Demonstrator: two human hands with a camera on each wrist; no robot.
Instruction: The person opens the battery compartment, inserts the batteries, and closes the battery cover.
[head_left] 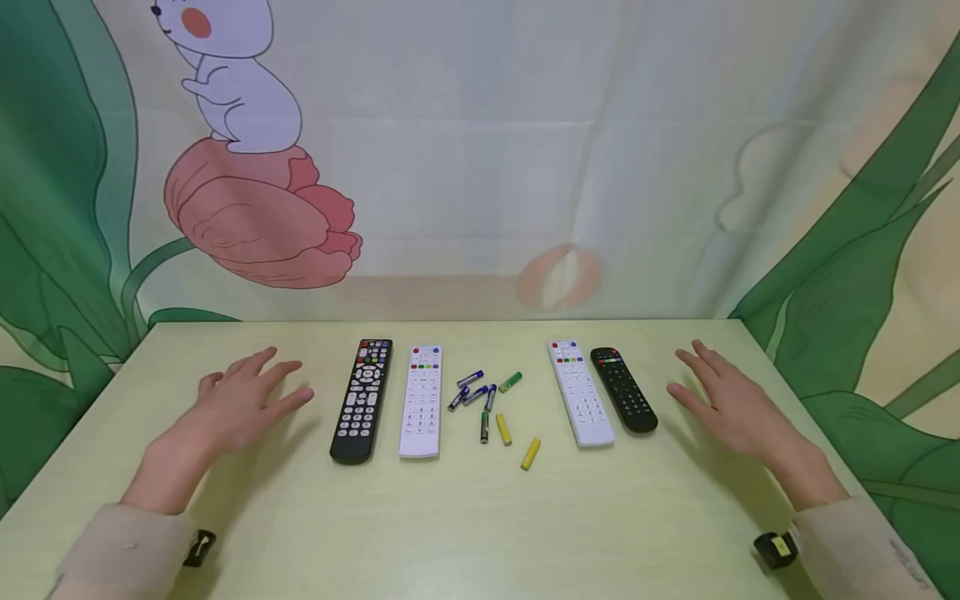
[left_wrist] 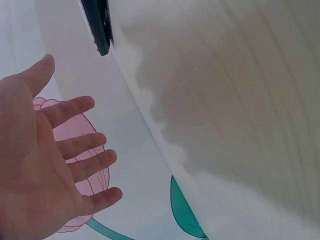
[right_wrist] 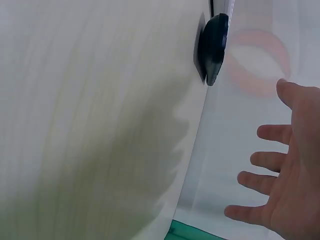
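My left hand (head_left: 238, 407) hovers over the left side of the table with fingers spread, holding nothing. Nearest to it lies a large black remote control (head_left: 362, 402), and right of that a white remote control (head_left: 422, 402). On the other side my right hand (head_left: 738, 408) is held above the table, fingers extended and nothing in them. Just left of it is a smaller black remote control (head_left: 624, 390), beside a second white remote control (head_left: 581, 393). Both wrist views show the palms, with a black remote's end (left_wrist: 100, 30) and the small black remote (right_wrist: 214, 49) beyond the thumbs.
Between the two remote pairs lie several small batteries: a cluster of purple ones (head_left: 475, 395), a green one (head_left: 511, 382), a dark green one (head_left: 484, 427) and two yellow ones (head_left: 503, 429). Behind the pale wooden table (head_left: 450, 533) hangs a printed curtain (head_left: 465, 167).
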